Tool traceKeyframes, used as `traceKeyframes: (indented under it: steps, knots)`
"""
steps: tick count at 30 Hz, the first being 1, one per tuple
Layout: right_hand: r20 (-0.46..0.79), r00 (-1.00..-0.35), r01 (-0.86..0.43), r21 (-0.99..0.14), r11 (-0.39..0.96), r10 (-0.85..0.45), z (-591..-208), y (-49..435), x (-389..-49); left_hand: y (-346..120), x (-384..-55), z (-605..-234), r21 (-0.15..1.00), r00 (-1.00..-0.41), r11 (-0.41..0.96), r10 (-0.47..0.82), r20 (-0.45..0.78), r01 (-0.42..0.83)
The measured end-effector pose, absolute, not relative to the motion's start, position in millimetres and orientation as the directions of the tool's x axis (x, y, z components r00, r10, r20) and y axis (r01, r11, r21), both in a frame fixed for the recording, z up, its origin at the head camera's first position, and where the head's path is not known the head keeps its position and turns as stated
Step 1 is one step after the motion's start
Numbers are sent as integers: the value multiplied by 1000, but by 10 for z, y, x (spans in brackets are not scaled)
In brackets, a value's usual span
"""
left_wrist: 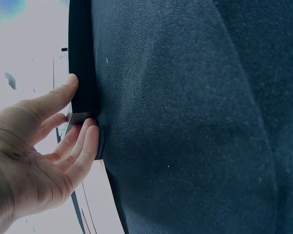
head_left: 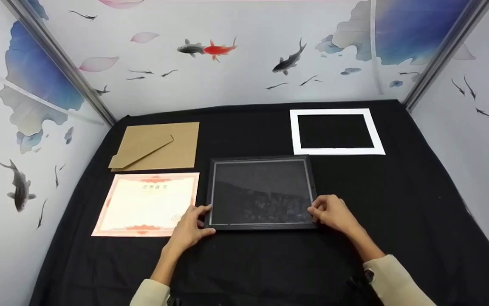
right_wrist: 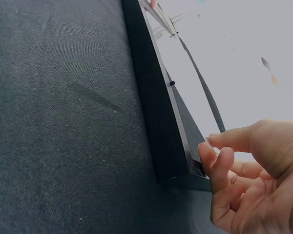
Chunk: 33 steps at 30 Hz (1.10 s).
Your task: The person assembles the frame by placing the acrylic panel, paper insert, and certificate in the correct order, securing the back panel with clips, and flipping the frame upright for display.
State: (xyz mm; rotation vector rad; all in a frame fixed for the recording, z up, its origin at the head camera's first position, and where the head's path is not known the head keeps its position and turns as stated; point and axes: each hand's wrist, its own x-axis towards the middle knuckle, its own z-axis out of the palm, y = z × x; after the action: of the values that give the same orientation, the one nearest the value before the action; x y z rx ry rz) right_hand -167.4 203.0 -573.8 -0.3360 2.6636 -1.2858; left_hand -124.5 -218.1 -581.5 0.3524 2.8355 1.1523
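A black picture frame (head_left: 261,227) lies on the black cloth, with a glossy clear sheet (head_left: 261,191) inside its rim that shows reflections and smudges. At the lower left corner of the frame my left hand (head_left: 188,227) grips it, thumb on the near side and fingers round the left side; the left wrist view shows this corner too. My right hand (head_left: 332,212) is at the lower right corner, thumb and index finger pinched together over the inner edge. In the right wrist view these fingertips (right_wrist: 210,146) meet at the sheet's edge, though the transparent material is hard to make out.
Left of the frame lies a certificate (head_left: 151,208) with a red border, close to my left hand. Beyond it is a brown kraft envelope (head_left: 176,148). A white mat border (head_left: 333,151) lies at the back right. Printed wall panels (head_left: 244,80) enclose the table.
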Motion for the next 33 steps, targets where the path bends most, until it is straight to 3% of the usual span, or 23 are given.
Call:
traceKeyframes:
  steps: [14,26,33]
  knots:
    - [-10,-965,-185,-684,705,-262,-5736,2043,-1715,-2158,-1244,-5810,705,-975,687,219,29,175]
    - [-44,-931,-184,-799,573,-361,-5802,2139,-1912,-2113,-1288,-5816,653,-984,737,163,79,174]
    - [-67,-935,-165,-787,594,-348,-5795,2126,-1970,-2052,-1320,-5805,631,-991,765,116,65,132]
